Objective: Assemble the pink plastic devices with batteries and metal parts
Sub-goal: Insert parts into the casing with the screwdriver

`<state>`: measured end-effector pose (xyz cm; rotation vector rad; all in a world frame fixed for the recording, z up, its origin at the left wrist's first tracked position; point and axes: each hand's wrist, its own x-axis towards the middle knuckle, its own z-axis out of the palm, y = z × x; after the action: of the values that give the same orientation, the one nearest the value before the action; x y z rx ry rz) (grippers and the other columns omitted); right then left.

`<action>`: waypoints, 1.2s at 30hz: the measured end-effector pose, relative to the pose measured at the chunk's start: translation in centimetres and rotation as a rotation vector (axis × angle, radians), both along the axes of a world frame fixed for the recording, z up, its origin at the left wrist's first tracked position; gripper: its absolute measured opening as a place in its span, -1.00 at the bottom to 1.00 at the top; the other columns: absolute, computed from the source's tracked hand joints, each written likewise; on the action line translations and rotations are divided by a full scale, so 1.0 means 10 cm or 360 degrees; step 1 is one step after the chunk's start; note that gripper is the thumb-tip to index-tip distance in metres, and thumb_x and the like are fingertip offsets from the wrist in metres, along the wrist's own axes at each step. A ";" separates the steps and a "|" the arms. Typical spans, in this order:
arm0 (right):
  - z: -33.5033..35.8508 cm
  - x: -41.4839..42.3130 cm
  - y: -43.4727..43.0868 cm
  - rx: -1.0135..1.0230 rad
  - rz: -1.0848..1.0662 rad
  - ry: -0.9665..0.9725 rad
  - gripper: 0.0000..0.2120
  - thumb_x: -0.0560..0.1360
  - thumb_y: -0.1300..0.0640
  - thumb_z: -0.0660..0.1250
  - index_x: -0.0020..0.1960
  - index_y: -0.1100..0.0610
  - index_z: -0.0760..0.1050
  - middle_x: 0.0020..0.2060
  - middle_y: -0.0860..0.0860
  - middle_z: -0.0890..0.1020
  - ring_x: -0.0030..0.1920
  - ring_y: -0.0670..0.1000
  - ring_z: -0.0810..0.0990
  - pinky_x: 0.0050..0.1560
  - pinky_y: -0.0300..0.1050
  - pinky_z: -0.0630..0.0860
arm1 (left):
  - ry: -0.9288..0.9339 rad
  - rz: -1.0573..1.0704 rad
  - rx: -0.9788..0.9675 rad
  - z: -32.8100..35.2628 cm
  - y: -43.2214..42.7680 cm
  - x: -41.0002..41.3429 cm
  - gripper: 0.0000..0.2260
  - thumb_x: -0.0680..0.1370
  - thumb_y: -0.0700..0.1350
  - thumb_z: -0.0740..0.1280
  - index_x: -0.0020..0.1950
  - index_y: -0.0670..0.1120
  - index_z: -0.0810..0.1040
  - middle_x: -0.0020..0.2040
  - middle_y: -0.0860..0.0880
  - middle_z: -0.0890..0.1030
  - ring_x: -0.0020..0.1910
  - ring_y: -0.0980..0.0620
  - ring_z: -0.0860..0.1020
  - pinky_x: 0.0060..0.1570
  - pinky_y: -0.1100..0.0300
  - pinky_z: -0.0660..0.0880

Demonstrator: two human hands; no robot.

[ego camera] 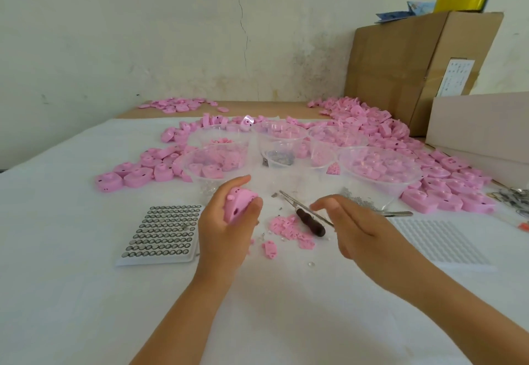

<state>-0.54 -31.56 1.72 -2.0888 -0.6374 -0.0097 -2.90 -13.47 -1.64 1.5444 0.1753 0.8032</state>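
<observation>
My left hand (226, 230) is closed around a pink plastic device (239, 205), holding it above the white table. My right hand (352, 224) hovers to the right of it with fingers apart and nothing in it. A tray of button batteries (163, 233) lies left of my left hand. Small pink parts (289, 230) are heaped between my hands, beside a dark-handled tool (310, 223). A clear cup with small metal parts (279, 158) stands behind.
Several clear bowls (380, 170) of pink pieces stand across the middle. Loose pink devices (134, 175) lie at left, and a long pile (446, 170) runs along the right. Tweezers (398, 213), an empty white tray (440, 238) and cardboard boxes (400, 64) are at right.
</observation>
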 end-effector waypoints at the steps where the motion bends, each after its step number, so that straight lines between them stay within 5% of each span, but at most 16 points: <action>1: 0.00 0.01 -0.02 0.0089 -0.0020 0.0070 -0.71 0.56 -0.04 0.02 -0.13 0.08 0.42 -0.58 -0.14 0.37 -0.51 -0.13 0.28 -0.45 -0.33 0.25 | -0.0006 -0.0060 -0.0098 0.01 0.01 0.00 -0.66 0.43 -0.19 0.45 -0.13 0.32 0.61 -0.06 0.07 0.64 -0.16 0.08 0.62 -0.24 0.21 0.57; 6: 0.09 -0.07 -0.01 0.0276 -0.0091 -0.0332 -0.90 0.37 0.00 0.34 -0.29 -0.05 0.44 -0.44 -0.15 0.59 -0.46 -0.16 0.50 -0.35 -0.40 0.43 | 0.0001 -0.0164 -0.0215 0.02 0.03 0.01 -0.75 0.42 -0.27 0.45 -0.16 0.12 0.64 -0.14 0.07 0.68 -0.23 0.11 0.62 -0.36 0.31 0.52; 9: 0.11 -0.13 0.02 0.0243 -0.0143 -0.0677 -0.84 0.32 0.11 0.46 -0.30 -0.08 0.50 -0.42 -0.21 0.59 -0.38 -0.21 0.55 -0.35 -0.48 0.40 | -0.0067 -0.0358 -0.0404 0.02 0.04 0.01 -0.76 0.44 -0.37 0.38 -0.13 -0.02 0.54 -0.12 0.03 0.68 -0.24 0.02 0.63 -0.32 0.25 0.54; 12: 0.09 -0.16 0.07 0.0104 -0.0116 -0.0832 -0.88 0.35 0.11 0.46 -0.16 -0.03 0.56 -0.39 -0.21 0.60 -0.29 -0.19 0.57 -0.29 -0.44 0.43 | -0.0070 -0.0456 -0.0494 0.02 0.04 0.02 -0.78 0.44 -0.41 0.35 -0.12 -0.09 0.49 -0.21 0.01 0.66 -0.33 0.01 0.61 -0.34 0.23 0.54; 17: 0.09 -0.16 0.14 -0.0038 -0.0009 -0.0951 -0.88 0.35 0.24 0.50 -0.26 0.10 0.58 -0.39 -0.13 0.58 -0.35 -0.04 0.52 -0.33 -0.17 0.42 | -0.0040 -0.0385 -0.0390 0.00 0.03 0.03 -0.71 0.43 -0.43 0.35 -0.19 -0.02 0.61 -0.36 0.00 0.58 -0.44 0.03 0.50 -0.41 0.24 0.47; 30: 0.12 -0.18 0.17 -0.0175 0.0024 -0.1085 -0.86 0.35 0.32 0.47 -0.27 0.14 0.55 -0.40 -0.03 0.55 -0.42 0.01 0.51 -0.42 -0.12 0.40 | -0.0060 -0.0461 -0.0455 0.01 0.03 0.02 -0.69 0.44 -0.43 0.34 -0.24 -0.02 0.65 -0.37 -0.01 0.56 -0.44 0.05 0.48 -0.44 0.28 0.45; 36: 0.13 -0.23 0.15 -0.0547 0.0060 -0.1435 -0.88 0.29 0.36 0.42 -0.30 0.20 0.51 -0.46 0.05 0.48 -0.53 0.11 0.42 -0.63 -0.08 0.38 | -0.0004 -0.0458 -0.0498 0.01 0.03 0.03 -0.68 0.45 -0.43 0.32 -0.28 -0.02 0.64 -0.41 -0.02 0.52 -0.47 0.06 0.45 -0.48 0.28 0.41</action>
<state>-2.83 -30.05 3.06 -2.3528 -1.2749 -0.9179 -2.61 -13.21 -1.58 1.2375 0.0700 0.5220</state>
